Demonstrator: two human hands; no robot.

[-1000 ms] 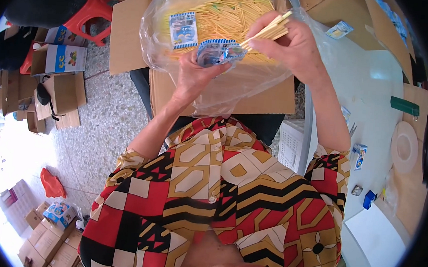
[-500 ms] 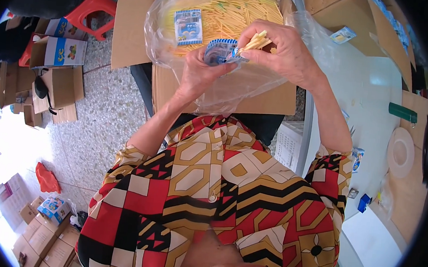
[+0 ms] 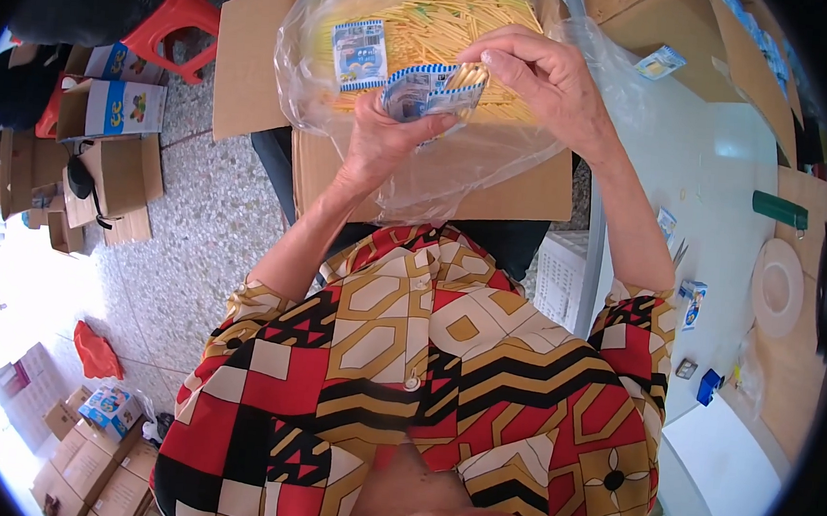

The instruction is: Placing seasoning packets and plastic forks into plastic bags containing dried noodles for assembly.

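Observation:
My left hand (image 3: 383, 141) grips a small blue-and-white printed packet (image 3: 415, 95) over an open box. Its mouth is spread, and a bundle of thin yellow sticks (image 3: 466, 76) stands in its right side with the ends showing. My right hand (image 3: 541, 80) is closed at the upper ends of these sticks, thumb and fingertips against them. Beneath both hands, a cardboard box (image 3: 343, 172) lined with a clear plastic bag (image 3: 297, 68) holds a heap of loose yellow sticks (image 3: 430, 19). Another blue-and-white packet (image 3: 360, 55) lies flat on the heap.
To the right is a pale table (image 3: 669, 170) with a packet (image 3: 659, 62), scissors (image 3: 680, 251), a green object (image 3: 779, 213) and a roll of tape (image 3: 777, 288). A red stool (image 3: 176, 26), cartons (image 3: 113, 170) and stacked boxes (image 3: 88, 461) occupy the floor at left.
The bundle of sticks, earlier held in my right hand beside the packet, now stands inside the packet's mouth. My left hand has tilted the packet open and more upward.

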